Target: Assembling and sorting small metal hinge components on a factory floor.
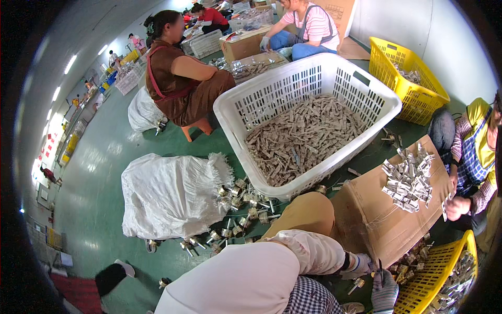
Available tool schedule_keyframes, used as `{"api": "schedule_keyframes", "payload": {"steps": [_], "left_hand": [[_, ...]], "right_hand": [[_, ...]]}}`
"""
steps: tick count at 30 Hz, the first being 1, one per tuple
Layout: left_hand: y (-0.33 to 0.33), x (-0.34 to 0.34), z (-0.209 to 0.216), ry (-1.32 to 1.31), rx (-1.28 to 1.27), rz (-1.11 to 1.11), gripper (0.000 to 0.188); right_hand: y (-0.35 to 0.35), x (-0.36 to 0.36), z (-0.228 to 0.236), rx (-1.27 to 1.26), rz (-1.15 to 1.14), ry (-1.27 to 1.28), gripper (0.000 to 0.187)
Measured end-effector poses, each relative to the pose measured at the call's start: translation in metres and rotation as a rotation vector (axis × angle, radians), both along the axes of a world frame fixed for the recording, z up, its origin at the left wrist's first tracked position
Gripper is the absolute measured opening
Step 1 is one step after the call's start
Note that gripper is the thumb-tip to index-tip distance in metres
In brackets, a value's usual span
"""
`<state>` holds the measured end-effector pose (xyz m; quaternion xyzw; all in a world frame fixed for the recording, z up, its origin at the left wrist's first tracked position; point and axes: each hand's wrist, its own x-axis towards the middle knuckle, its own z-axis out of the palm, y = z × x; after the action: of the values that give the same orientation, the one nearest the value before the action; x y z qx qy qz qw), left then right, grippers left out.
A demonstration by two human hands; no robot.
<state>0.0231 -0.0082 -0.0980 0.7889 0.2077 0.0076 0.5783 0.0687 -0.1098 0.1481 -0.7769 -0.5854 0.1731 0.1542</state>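
Right hand (pixel 385 293) closes round dark slim tool (pixel 380 265) — left hand (pixel 360 263) alongside, grip unclear; cardboard box (pixel 374 212), likely makeshift tabletop — yellow basket (pixel 428 282) near, presumably for reach

A yellow basket (pixel 435 278) bars the right hand (pixel 385 293) rightward, the carton (pixel 410 230) ahead.

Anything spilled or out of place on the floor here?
Yes: shafted metal parts lie loose on the green floor along the right and lower edges of the white woven sack, outside any basket. Another part sits alone, lower left. Looks like a spill, though it may be deliberate.
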Motion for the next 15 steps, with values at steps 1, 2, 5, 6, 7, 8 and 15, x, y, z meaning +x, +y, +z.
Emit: {"api": "schedule_keyframes", "payload": {"steps": [1, 2, 5, 6, 7, 8, 15], "left_hand": [[-0.001, 0.001, -0.001, -0.044, 0.002, 0.008, 0.020], [-0.002, 0.002, -0.001, -0.088, 0.004, 0.017, 0.020], [0.000, 0.002, -0.006, -0.168, 0.110, -0.037, 0.020], [0.002, 0.001, -0.008, -0.166, 0.113, -0.033, 0.020], [0.004, 0.001, -0.009, -0.118, 0.136, -0.061, 0.019], [0.005, -0.001, -0.010, -0.068, 0.159, -0.088, 0.019], [0.006, 0.004, 0.001, -0.199, 0.366, -0.177, 0.021]], "right_hand": [[-0.001, 0.001, 0.000, 0.001, -0.004, -0.005, 0.035], [-0.002, 0.000, 0.001, 0.000, -0.008, -0.006, 0.035], [-0.002, -0.003, 0.006, -0.018, -0.014, 0.015, 0.035], [-0.002, -0.004, 0.006, -0.032, -0.015, 0.007, 0.035], [-0.001, -0.005, 0.007, -0.046, -0.013, -0.002, 0.036], [-0.001, -0.006, 0.007, -0.042, -0.004, 0.000, 0.036], [-0.006, 0.002, -0.001, 0.013, 0.007, -0.024, 0.035]]}}
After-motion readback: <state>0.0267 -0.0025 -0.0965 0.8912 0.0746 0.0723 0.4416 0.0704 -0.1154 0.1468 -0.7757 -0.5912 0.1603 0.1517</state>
